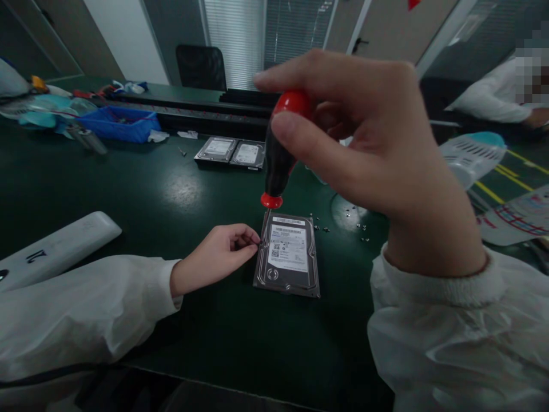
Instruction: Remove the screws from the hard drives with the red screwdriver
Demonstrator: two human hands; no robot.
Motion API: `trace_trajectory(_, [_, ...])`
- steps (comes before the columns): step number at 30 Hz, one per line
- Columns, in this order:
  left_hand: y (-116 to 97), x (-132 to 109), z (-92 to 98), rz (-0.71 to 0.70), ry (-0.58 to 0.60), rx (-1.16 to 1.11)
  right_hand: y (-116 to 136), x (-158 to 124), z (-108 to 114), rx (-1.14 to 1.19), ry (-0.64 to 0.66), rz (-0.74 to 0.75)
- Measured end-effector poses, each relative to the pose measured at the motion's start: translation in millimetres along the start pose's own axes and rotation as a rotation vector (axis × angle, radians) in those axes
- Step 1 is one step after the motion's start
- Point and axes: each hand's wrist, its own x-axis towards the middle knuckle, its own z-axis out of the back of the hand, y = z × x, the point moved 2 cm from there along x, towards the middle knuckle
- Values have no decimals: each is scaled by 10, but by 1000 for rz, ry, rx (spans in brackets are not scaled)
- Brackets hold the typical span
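The near edge of the green table runs below both forearms, and a strip of tabletop lies between it and the hard drive, which rests flat, label up, in the middle, presumably so its top face is within reach. The left hand comes in from the left, fingers curled and fingertips at the drive's left edge beside the screwdriver's shaft; it seems to steady or guide there, though whether it pinches drive or shaft I cannot tell. The right hand grasps the screwdriver by its red-and-black handle, nearly upright, thumb along the side, likely to keep the shaft in line with the drive's far left part. A long white device lies to the left, leaving room between it and the drive; on the right, small screws scattered beside the drive limit sliding that way. Farther off, two more drives sit side by side, with a blue basket to their left, leaving open tabletop on the near side.
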Motion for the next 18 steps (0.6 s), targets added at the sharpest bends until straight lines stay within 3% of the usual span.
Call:
trace_trajectory(3, [-9, 6, -1, 1, -4, 7, 40, -15, 18, 9, 48, 0])
trace_trajectory(11, [-4, -4, 13, -1, 5, 27, 20, 13, 8, 0, 22, 54])
trace_trajectory(15, [4, 1, 9, 6, 1, 21, 74, 3, 25, 75, 109, -3])
trace_trajectory(18, [3, 12, 5, 5, -2, 12, 135, -16, 48, 66, 95, -37])
